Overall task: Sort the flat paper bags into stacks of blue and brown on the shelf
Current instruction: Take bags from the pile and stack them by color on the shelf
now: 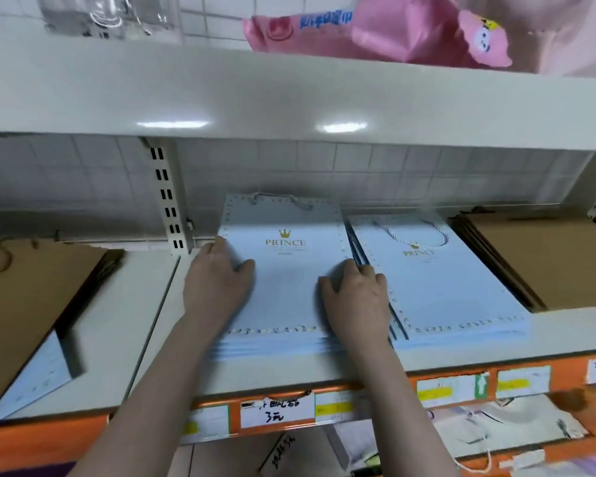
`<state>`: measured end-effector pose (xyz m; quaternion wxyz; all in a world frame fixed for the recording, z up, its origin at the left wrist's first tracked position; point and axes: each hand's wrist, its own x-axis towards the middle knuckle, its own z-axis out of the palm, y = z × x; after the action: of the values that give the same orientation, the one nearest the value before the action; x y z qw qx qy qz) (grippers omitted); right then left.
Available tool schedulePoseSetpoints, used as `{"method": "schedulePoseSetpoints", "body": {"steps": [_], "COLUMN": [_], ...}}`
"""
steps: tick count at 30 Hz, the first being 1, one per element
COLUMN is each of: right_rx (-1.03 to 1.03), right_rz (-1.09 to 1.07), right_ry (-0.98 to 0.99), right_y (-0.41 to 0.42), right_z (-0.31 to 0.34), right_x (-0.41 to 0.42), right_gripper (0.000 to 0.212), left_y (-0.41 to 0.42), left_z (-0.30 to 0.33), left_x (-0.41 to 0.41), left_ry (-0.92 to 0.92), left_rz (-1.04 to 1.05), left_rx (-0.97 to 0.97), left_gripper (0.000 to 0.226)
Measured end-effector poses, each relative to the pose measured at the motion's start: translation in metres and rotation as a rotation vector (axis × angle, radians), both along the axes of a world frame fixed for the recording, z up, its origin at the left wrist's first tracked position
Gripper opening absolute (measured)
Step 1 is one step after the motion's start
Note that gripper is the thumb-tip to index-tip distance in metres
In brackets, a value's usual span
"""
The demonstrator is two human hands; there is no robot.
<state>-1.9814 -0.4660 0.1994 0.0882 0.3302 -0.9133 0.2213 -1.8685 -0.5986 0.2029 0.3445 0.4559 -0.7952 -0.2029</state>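
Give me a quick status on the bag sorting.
Both hands, left and right, flat on the left blue bag stack. Second blue stack beside it, brown stack right. Nothing blocking.

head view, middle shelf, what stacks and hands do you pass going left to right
brown bag stack on the left → left hand → blue bag stack under both hands → right hand → second blue bag stack → brown bag stack on the right

Shop — metal shelving (289,98), handwritten price tags (277,409) on orange rail (375,383).
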Motion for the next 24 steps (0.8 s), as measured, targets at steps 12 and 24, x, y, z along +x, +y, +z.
{"method": "schedulePoseSetpoints", "body": {"steps": [12,24], "right_rx": [-0.035,-0.078], "right_rz": [0.052,0.070], "right_ry": [0.097,0.100], "right_y": [-0.009,-0.005], "right_z": [-0.024,-0.028], "right_x": [-0.007,-0.003], "right_gripper": [0.042,0.038], "left_y": [-0.004,0.008], "left_z": [-0.022,-0.020], "left_x": [-0.008,-0.004], "left_ry": [-0.235,-0.214], "left_rz": [-0.008,0.044], "left_rx": [0.043,0.059], "left_gripper": [0.038,0.032]}}
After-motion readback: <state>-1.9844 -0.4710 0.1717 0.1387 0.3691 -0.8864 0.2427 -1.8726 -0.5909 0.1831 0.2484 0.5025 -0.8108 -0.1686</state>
